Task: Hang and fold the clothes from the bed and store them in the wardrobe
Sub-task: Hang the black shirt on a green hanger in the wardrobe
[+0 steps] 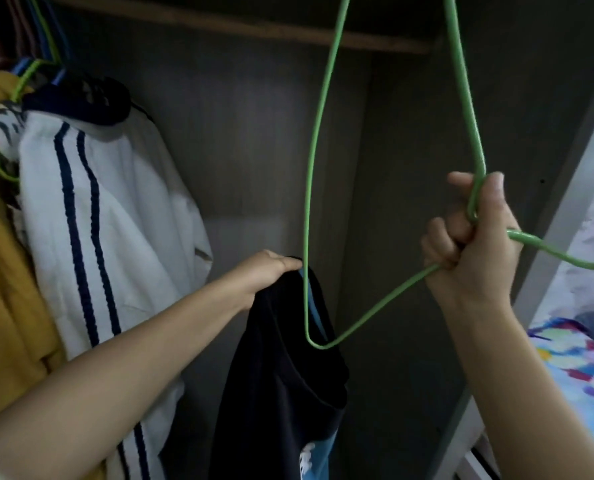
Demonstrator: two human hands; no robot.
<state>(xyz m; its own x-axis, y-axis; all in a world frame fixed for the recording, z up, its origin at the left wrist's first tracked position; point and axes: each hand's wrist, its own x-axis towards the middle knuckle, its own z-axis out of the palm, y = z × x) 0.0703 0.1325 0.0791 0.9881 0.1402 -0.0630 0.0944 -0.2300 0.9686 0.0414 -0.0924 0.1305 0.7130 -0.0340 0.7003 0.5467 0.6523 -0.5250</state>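
Inside a dim, dark-grey laminate wardrobe (254,140), a wooden hanging rail (240,27) crosses the top, and a bed with a brightly patterned multicoloured sheet (579,372) shows at the right edge, beyond the pale wardrobe side panel (562,216). At the left, a white jacket with navy stripes down its sleeve (105,220) hangs beside a mustard-yellow garment (1,278), both on coloured hangers bunched at the rail; what lies between the two is a patterned fabric too crumpled to identify. The right hand (475,244) clenches the neck of a thin green plastic-coated wire hanger (309,202), its hook curling out toward the bed and its upper part cut off by the frame's top edge. The hanger's lower corner dips into the opening of a black garment with light-blue trim (281,375), which the left hand (271,271) grips by its top edge in front of the wardrobe's open space. The garment hangs soft and limp, a white printed mark low on it only partly seen, its bottom cut off by the frame. Both forearms are bare.
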